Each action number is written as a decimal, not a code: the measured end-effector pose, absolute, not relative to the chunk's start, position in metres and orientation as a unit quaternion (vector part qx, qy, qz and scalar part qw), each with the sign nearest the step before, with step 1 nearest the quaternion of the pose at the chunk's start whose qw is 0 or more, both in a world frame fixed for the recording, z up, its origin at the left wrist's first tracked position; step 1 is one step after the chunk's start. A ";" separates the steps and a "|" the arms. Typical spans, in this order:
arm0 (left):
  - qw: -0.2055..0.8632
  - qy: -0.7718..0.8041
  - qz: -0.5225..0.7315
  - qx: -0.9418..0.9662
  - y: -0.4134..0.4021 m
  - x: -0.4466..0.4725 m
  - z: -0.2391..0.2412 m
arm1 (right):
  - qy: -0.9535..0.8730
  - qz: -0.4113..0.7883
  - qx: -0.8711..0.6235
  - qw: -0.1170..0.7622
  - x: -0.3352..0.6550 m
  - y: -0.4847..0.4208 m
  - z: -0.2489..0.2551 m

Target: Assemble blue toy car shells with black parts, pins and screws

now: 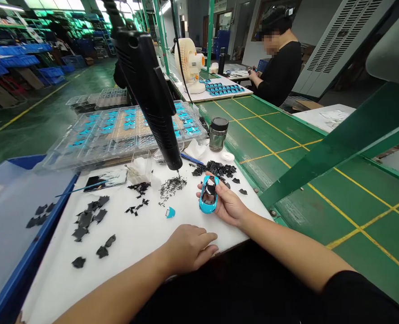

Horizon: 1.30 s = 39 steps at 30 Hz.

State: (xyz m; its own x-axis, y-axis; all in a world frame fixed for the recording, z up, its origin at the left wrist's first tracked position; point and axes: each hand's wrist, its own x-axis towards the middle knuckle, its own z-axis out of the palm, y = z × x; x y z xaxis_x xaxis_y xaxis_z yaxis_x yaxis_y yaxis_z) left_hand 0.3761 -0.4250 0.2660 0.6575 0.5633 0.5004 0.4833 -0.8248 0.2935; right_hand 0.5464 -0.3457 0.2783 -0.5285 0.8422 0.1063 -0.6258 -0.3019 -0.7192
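Note:
A blue toy car (pixel 208 194) with a black roof rests in my right hand (pixel 231 204), its fingers wrapped around the side and far end. My left hand (pixel 192 245) lies at the front edge of the white work surface, thumb and forefinger apart, with nothing visible in it. Just beyond that hand lies a small blue car part (pixel 170 212). Many tiny black screws (pixel 172 186) are scattered under the tip of a hanging black electric screwdriver (pixel 148 94). A heap of black plastic parts (pixel 219 169) sits behind the car.
Flat black pieces (pixel 86 218) are spread at the left. A compartment tray (pixel 118 146) of blue parts stands at the back, beside a dark-lidded jar (pixel 219 134). A blue bin (pixel 39 243) borders the left side. A green post (pixel 337 144) slants at the right. Another person (pixel 283 67) sits farther back.

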 end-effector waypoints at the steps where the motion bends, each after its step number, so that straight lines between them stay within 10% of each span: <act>1: 0.084 0.301 0.307 0.899 -0.425 0.376 0.267 | -0.368 0.795 -0.141 0.461 0.547 -0.346 0.278; 7: 0.172 0.415 0.336 0.828 -0.423 0.373 0.276 | -0.371 0.805 -0.133 0.444 0.548 -0.349 0.280; 16: 0.612 0.457 0.356 0.538 -0.415 0.368 0.279 | -0.397 0.800 -0.095 0.439 0.545 -0.353 0.279; 39: 0.645 0.362 0.390 0.548 -0.417 0.365 0.284 | -0.338 0.837 -0.193 0.385 0.543 -0.350 0.281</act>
